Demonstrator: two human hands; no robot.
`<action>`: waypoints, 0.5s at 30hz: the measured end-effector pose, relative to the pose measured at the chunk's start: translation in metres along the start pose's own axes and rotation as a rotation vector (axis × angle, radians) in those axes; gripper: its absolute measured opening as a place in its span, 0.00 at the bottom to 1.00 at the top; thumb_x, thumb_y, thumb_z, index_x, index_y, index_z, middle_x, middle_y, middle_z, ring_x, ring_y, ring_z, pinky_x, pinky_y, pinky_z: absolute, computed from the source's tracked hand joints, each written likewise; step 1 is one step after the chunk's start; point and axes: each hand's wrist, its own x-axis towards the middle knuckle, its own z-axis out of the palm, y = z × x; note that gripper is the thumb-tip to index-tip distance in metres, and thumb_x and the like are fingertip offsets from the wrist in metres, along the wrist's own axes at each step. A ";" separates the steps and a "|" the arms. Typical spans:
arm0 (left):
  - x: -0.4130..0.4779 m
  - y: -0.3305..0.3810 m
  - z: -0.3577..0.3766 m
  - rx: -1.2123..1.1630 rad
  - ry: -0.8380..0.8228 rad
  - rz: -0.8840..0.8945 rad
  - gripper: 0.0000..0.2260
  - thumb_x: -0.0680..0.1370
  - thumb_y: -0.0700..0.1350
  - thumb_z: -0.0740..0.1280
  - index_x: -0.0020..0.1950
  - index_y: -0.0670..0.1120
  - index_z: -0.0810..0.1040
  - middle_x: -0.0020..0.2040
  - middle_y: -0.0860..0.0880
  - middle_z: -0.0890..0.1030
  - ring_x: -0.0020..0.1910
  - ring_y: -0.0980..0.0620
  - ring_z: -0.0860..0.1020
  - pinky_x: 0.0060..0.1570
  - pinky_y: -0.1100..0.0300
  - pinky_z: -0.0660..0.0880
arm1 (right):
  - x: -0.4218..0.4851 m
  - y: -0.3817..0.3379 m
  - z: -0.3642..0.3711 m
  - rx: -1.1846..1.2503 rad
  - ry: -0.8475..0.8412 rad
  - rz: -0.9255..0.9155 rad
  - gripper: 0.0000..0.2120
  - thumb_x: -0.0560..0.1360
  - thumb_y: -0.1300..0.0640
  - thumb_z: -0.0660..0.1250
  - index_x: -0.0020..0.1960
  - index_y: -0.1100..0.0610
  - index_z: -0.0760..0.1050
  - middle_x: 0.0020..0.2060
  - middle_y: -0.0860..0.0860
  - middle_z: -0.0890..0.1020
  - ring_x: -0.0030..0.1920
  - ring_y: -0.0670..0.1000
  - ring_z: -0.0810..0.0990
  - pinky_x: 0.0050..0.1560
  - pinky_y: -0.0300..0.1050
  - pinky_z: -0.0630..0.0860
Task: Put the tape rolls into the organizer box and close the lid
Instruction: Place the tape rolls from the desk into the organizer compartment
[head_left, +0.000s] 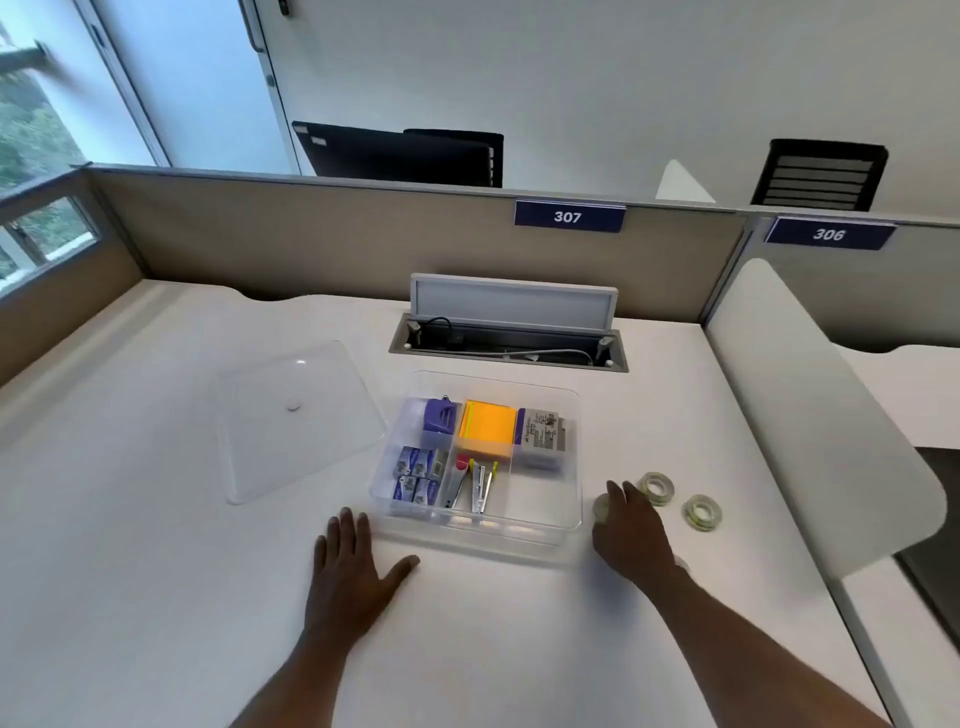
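A clear organizer box (570, 512) stands open on the white desk, holding staple boxes, staplers, orange sticky notes and a purple item. Its clear lid (291, 415) lies flat to the left. Two tape rolls (657, 487) (702, 512) lie on the desk right of the box. A third tape roll (602, 508) sits partly under my right hand (636, 535), whose fingers curl over it; whether they grip it I cannot tell. My left hand (353, 566) rests flat on the desk, fingers spread, just left of the box's near corner.
A cable hatch (509, 332) with its flap raised is set into the desk behind the box. A beige partition runs along the back. A white curved divider (821, 415) borders the desk on the right, close to the tape rolls.
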 end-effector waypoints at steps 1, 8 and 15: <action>0.001 0.001 0.002 -0.007 0.009 -0.023 0.54 0.63 0.78 0.33 0.77 0.43 0.47 0.79 0.40 0.47 0.78 0.43 0.46 0.76 0.48 0.45 | 0.001 0.003 0.000 0.014 -0.053 -0.001 0.28 0.75 0.57 0.61 0.73 0.61 0.59 0.69 0.59 0.67 0.70 0.58 0.67 0.68 0.49 0.67; 0.003 0.003 0.008 0.023 0.102 -0.045 0.49 0.66 0.78 0.40 0.78 0.46 0.48 0.79 0.42 0.48 0.78 0.44 0.46 0.76 0.47 0.46 | 0.009 0.019 0.001 -0.034 -0.149 -0.107 0.24 0.75 0.51 0.62 0.69 0.56 0.63 0.63 0.55 0.70 0.61 0.59 0.72 0.56 0.51 0.74; 0.004 0.002 0.011 0.018 0.128 -0.056 0.49 0.66 0.78 0.42 0.78 0.47 0.50 0.79 0.43 0.50 0.78 0.45 0.48 0.76 0.47 0.47 | 0.031 0.019 -0.003 0.047 -0.002 -0.147 0.21 0.75 0.57 0.63 0.67 0.58 0.68 0.59 0.57 0.76 0.59 0.58 0.76 0.56 0.51 0.75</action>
